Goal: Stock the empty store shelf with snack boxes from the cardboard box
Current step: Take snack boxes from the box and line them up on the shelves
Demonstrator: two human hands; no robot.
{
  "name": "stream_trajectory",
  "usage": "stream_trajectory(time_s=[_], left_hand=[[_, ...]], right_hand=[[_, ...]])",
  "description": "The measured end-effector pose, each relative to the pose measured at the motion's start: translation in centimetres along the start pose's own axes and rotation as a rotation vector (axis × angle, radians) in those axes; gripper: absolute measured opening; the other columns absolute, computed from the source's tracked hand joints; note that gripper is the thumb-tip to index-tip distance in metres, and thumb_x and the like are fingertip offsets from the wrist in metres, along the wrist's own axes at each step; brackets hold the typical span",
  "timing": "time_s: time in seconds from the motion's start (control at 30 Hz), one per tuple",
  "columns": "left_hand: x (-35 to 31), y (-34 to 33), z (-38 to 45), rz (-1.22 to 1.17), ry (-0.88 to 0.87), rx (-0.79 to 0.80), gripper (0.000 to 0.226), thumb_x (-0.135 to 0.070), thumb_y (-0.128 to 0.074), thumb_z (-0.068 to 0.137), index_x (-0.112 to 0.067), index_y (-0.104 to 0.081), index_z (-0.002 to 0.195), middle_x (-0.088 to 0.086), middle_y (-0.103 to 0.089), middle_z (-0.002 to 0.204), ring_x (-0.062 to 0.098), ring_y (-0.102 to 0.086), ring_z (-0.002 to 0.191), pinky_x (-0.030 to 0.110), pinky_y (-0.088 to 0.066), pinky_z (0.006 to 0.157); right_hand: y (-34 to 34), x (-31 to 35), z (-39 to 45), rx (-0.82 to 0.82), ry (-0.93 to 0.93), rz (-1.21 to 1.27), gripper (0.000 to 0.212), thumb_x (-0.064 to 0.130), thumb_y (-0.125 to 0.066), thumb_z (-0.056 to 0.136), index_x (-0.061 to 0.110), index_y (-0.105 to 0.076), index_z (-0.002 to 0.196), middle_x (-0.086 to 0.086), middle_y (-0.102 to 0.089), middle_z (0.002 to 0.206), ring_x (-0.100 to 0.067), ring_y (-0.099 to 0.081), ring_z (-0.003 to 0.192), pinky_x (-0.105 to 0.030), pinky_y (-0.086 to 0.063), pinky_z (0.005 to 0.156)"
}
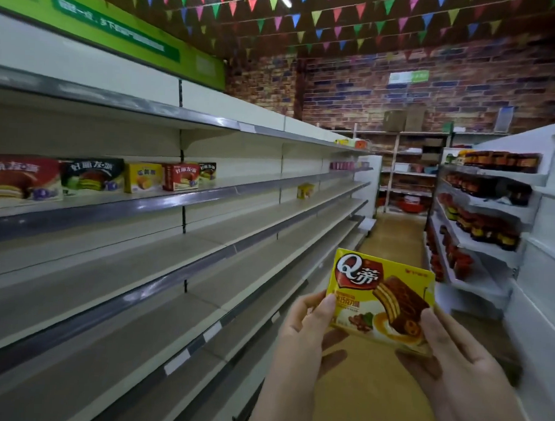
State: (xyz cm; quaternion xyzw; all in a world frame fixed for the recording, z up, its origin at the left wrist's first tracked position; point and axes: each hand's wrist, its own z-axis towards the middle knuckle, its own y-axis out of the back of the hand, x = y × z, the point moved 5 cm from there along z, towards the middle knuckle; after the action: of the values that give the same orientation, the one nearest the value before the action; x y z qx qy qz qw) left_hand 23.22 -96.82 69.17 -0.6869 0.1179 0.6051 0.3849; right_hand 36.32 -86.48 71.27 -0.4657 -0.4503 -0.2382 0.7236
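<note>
Snack box [381, 297] gripped by left hand [306, 332] & right hand [454, 355].

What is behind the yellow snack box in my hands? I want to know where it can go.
Behind the yellow snack box held by both hands, left hand and right hand, lie the aisle floor and bare lower shelves; the floor directly behind it is covered.

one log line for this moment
stage: carrying | held: yellow snack box | left hand: gripping box | right hand: gripping box | shelf: several boxes placed
</note>
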Motion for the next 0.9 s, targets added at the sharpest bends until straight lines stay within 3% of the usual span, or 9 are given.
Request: stream_trajectory(time_s=[0.1, 0.2, 0.3, 0.4, 0.53, 0.63, 0.77, 0.83, 0.9], left_hand=[[0.4, -0.9, 6.9, 0.023, -0.046, -0.099, 0.017, -0.042, -0.062, 0.09, -0.031, -0.067, 0.103, -0.005, -0.075, 0.095, 0.018, -0.071, 0.094, 0.034, -0.057, 0.082], [-1.1, -2.5, 13.6, 0.019, -0.091, -0.145, 0.019, -0.039, -0.061, 0.092, -0.027, -0.065, 0.106, -0.003, -0.075, 0.095, 0.017, -0.071, 0.093, 0.034, -0.057, 0.085], [-3.3, -2.5, 19.1, 0.111, -0.162, -0.233, 0.025, -0.045, -0.059, 0.089, -0.031, -0.062, 0.11, -0.01, -0.074, 0.093, 0.009, -0.071, 0.091, 0.026, -0.056, 0.079], [-3.7, -0.4, 23.6, 0.213, -0.224, -0.326, 0.027, -0.052, -0.057, 0.085, -0.037, -0.061, 0.107, -0.018, -0.073, 0.087, 0.004, -0.069, 0.088, 0.023, -0.055, 0.079], [-3.7, 3.7, 28.6, 0.301, -0.252, -0.478, 0.021, -0.049, -0.056, 0.087, -0.035, -0.064, 0.1, -0.022, -0.072, 0.087, -0.004, -0.067, 0.083, 0.022, -0.052, 0.077], [-4.3, 6.9, 33.4, 0.384, -0.315, -0.568, 0.016, -0.048, -0.056, 0.086, -0.036, -0.066, 0.091, -0.026, -0.071, 0.086, -0.011, -0.063, 0.079, 0.021, -0.051, 0.082], [-7.5, 9.8, 40.8, 0.499, -0.38, -0.663, 0.01, -0.048, -0.054, 0.09, -0.043, -0.063, 0.092, -0.038, -0.066, 0.083, -0.019, -0.059, 0.08, 0.002, -0.042, 0.066], [-10.1, 10.8, 44.3, 0.596, -0.395, -0.683, 0.014, -0.054, -0.049, 0.091, -0.048, -0.061, 0.088, -0.041, -0.063, 0.085, -0.022, -0.056, 0.082, 0.002, -0.042, 0.063], [-12.5, 11.5, 47.2, 0.702, -0.4, -0.707, 0.018, -0.057, -0.045, 0.091, -0.051, -0.058, 0.082, -0.043, -0.061, 0.084, -0.021, -0.055, 0.081, 0.003, -0.042, 0.061]], right_hand=[[-1.3, -2.4, 8.0, 0.053, -0.049, 0.007, 0.052, 0.043, -0.081, 0.051, 0.023, -0.064, 0.096, -0.005, -0.076, 0.093, -0.025, -0.068, 0.091, -0.039, -0.054, 0.079], [-3.8, -3.2, 16.2, 0.139, -0.098, 0.001, 0.072, 0.04, -0.085, 0.022, 0.019, -0.065, 0.088, -0.001, -0.075, 0.083, -0.019, -0.073, 0.07, -0.03, -0.059, 0.061], [-7.0, -4.4, 23.1, 0.247, -0.113, 0.018, 0.087, 0.044, -0.093, 0.008, 0.017, -0.067, 0.085, -0.006, -0.076, 0.088, -0.02, -0.073, 0.07, -0.033, -0.057, 0.06], [-10.4, -7.7, 28.3, 0.339, -0.203, 0.115, 0.052, 0.045, -0.088, 0.036, 0.017, -0.072, 0.078, -0.009, -0.075, 0.085, -0.017, -0.072, 0.062, -0.029, -0.058, 0.056], [-15.2, -13.5, 32.8, 0.403, -0.284, 0.116, 0.034, 0.03, -0.072, 0.066, 0.017, -0.067, 0.097, 0.001, -0.073, 0.064, -0.018, -0.07, 0.061, -0.025, -0.057, 0.05], [-19.2, -17.0, 36.6, 0.464, -0.282, 0.123, 0.022, 0.017, -0.063, 0.075, 0.019, -0.066, 0.096, -0.001, -0.074, 0.067, -0.012, -0.07, 0.056, -0.022, -0.056, 0.048], [-26.1, -20.7, 43.0, 0.538, -0.247, 0.167, 0.045, 0.025, -0.083, 0.061, 0.013, -0.069, 0.102, -0.008, -0.075, 0.075, -0.013, -0.071, 0.061, -0.023, -0.057, 0.051], [-29.8, -21.5, 46.4, 0.595, -0.225, 0.177, 0.044, 0.028, -0.08, 0.066, 0.014, -0.07, 0.107, -0.006, -0.076, 0.08, -0.012, -0.072, 0.066, -0.023, -0.058, 0.057], [-33.5, -21.7, 49.3, 0.7, -0.195, 0.152, 0.067, 0.048, -0.089, 0.045, 0.021, -0.072, 0.104, -0.006, -0.076, 0.093, -0.015, -0.073, 0.08, -0.024, -0.058, 0.063]])
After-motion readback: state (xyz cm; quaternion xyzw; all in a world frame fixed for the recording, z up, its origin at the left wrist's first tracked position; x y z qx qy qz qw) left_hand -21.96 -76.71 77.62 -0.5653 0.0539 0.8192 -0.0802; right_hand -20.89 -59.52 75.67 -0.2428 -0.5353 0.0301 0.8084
